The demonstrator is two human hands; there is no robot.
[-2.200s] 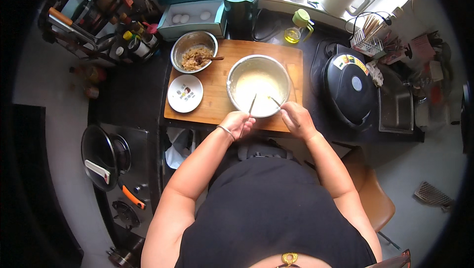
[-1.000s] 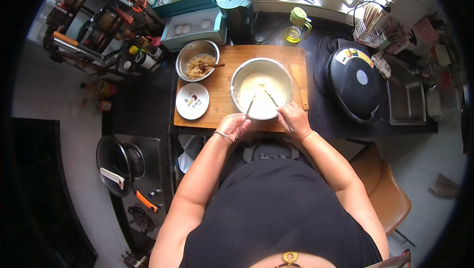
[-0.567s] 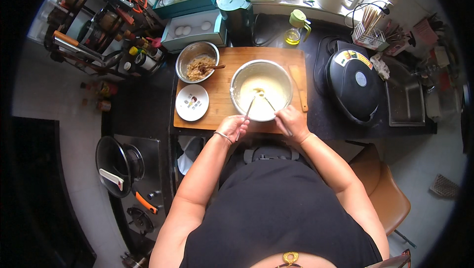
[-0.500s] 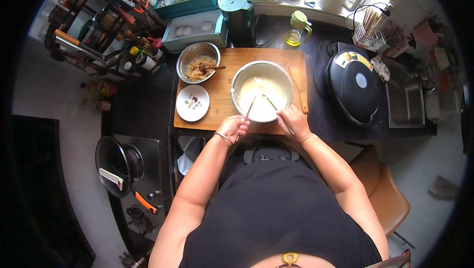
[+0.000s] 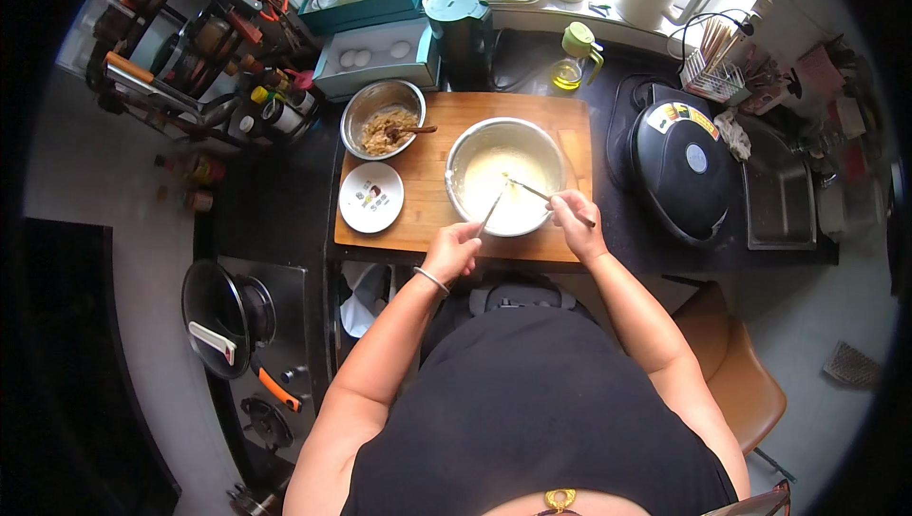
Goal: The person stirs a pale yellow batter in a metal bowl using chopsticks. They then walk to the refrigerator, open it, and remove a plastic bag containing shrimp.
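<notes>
We see a large steel mixing bowl (image 5: 505, 177) of pale batter on a wooden cutting board (image 5: 446, 183), and we take that bowl as our landmark. The left hand (image 5: 452, 250) sits just off the bowl's near rim, fingers closed around a thin stick (image 5: 492, 212) that slants up over the rim into the batter. The right hand (image 5: 573, 219) is at the bowl's near right edge, closed on a second thin stick (image 5: 534, 192) whose tip also reaches into the batter; the two tips lie close together near the bowl's middle. To the left of the bowl stands a smaller steel bowl (image 5: 382, 118) of brownish filling with a spoon in it, and nearer us than that lies a small white plate (image 5: 371, 197). To the right of the bowl, off the board, sits a round black electric griddle (image 5: 684, 174).
</notes>
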